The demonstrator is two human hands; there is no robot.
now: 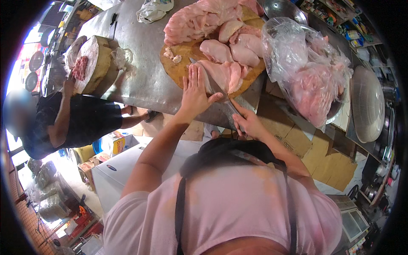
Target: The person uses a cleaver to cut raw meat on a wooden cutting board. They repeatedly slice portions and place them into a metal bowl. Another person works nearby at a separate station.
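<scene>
My right hand grips the handle of a long knife, whose blade slants up and left beside my left hand. My left hand lies flat, palm down and fingers extended, on a piece of raw poultry meat at the near edge of a round wooden cutting board. Another part of the meat lies spread on the blade's other side. Several raw chicken breasts rest just beyond, and a large heap of sliced pale meat covers the board's far side. Small scraps sit at its left.
A metal bowl with bagged raw meat stands right of the board. On the metal table are a white cloth and a thick wooden block with minced meat. A person stands at left by that block.
</scene>
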